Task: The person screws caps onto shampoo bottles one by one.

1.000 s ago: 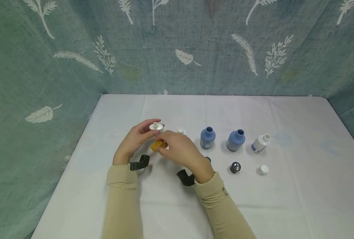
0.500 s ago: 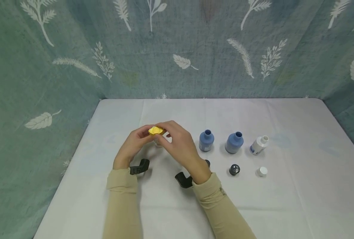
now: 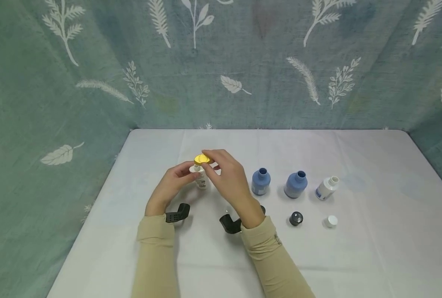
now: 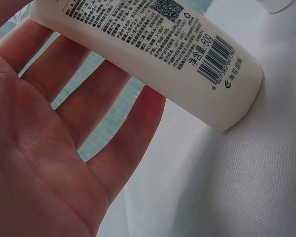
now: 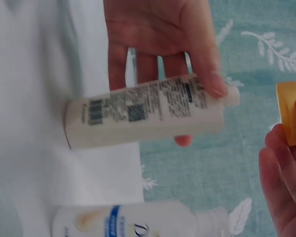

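Observation:
In the head view, my left hand [image 3: 170, 185] grips a white printed bottle [image 3: 201, 182] near its shoulder, thumb on one side and fingers on the other. The bottle stands upright, its narrow neck uncapped. Text and a barcode cover the bottle side [image 4: 187, 54] in the left wrist view. My right hand [image 3: 226, 176] pinches a yellow cap [image 3: 202, 159] between thumb and fingers, just above the neck. From the right wrist, a gap shows between the yellow cap [image 5: 290, 112] and the bottle neck [image 5: 232, 96]. Another white bottle [image 5: 133, 222] with a blue label stands beside it.
To the right stand two blue bottles [image 3: 261, 181] [image 3: 295, 184] and a small white bottle [image 3: 327, 188], all uncapped. In front of them lie a black cap [image 3: 296, 218] and a white cap [image 3: 330, 221]. Another dark cap [image 3: 263, 210] is partly hidden by the right wrist.
The right hand has brought the yellow cap up from in front of the bottle to its neck, then lifted it slightly up and right. The left hand keeps hold of the bottle.

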{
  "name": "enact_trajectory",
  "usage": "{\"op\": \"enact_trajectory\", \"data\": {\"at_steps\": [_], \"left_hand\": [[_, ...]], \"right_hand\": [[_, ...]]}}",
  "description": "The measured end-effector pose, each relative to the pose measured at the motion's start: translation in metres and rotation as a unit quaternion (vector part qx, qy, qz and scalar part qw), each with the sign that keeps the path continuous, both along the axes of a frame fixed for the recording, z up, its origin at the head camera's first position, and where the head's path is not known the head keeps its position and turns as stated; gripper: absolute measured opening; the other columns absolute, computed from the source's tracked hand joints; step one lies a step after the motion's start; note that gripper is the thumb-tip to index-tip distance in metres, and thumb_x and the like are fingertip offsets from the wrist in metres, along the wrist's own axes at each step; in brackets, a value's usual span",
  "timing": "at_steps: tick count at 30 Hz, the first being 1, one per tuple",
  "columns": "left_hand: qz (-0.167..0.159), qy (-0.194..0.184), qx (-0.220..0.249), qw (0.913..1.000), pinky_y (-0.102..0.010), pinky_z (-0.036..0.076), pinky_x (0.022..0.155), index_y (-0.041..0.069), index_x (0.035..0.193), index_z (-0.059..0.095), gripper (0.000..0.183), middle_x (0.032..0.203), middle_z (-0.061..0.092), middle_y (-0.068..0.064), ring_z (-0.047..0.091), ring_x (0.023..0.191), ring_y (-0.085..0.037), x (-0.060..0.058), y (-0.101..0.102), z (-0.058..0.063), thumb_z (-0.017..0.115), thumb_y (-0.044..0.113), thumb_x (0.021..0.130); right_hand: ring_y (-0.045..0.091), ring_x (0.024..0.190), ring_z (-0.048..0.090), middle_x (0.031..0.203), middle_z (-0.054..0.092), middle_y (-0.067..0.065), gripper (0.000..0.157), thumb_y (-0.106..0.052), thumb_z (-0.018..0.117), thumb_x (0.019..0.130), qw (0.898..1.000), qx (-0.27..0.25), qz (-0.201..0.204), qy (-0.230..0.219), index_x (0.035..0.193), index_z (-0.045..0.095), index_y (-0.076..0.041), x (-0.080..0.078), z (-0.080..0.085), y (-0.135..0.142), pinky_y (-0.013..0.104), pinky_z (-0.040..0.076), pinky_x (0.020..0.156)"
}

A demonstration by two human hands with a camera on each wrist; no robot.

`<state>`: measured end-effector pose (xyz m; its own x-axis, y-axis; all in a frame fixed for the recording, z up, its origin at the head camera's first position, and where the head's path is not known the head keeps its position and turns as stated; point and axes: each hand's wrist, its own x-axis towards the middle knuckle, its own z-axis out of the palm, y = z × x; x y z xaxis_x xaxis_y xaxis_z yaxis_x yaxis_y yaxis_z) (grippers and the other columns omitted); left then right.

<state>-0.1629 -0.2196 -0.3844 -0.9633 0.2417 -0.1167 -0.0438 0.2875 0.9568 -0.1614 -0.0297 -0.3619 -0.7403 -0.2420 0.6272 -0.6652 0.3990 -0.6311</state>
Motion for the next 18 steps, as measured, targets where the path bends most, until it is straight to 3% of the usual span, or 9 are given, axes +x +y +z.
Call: {"op": "enact_trajectory", "data": {"at_steps": [6, 11, 18], "left_hand": [[-0.012, 0.014, 0.020, 0.9996, -0.039, 0.039, 0.091, 0.018, 0.119, 0.056, 0.034, 0.110, 0.059, -0.007, 0.052, 0.103, -0.021, 0.001, 0.001, 0.000, 0.060, 0.028, 0.086], [-0.024, 0.018, 0.031, 0.9990, -0.039, 0.039, 0.091, 0.014, 0.119, 0.056, 0.035, 0.112, 0.058, -0.006, 0.052, 0.103, -0.020, 0.001, 0.003, 0.000, 0.059, 0.023, 0.086], [-0.011, 0.026, 0.008, 0.9996, -0.038, 0.039, 0.090, 0.019, 0.118, 0.058, 0.037, 0.109, 0.060, -0.004, 0.052, 0.101, -0.019, -0.003, -0.006, -0.012, 0.062, 0.032, 0.084]], "right_hand": [[0.008, 0.092, 0.054, 0.111, 0.058, -0.004, 0.033, -0.020, 0.060, 0.086, 0.999, 0.039, -0.030, -0.004, 0.118, 0.058, -0.014, 0.003, -0.006, -0.007, 0.016, 0.045, 0.073], [0.008, 0.098, 0.055, 0.110, 0.060, -0.004, 0.032, -0.022, 0.061, 0.085, 0.997, 0.045, -0.055, 0.008, 0.117, 0.059, -0.015, 0.005, -0.009, -0.009, 0.021, 0.046, 0.078], [0.007, 0.097, 0.055, 0.106, 0.061, -0.005, 0.029, -0.023, 0.062, 0.084, 0.995, 0.057, -0.075, 0.027, 0.113, 0.062, -0.016, 0.003, -0.014, -0.017, 0.022, 0.046, 0.078]]}}
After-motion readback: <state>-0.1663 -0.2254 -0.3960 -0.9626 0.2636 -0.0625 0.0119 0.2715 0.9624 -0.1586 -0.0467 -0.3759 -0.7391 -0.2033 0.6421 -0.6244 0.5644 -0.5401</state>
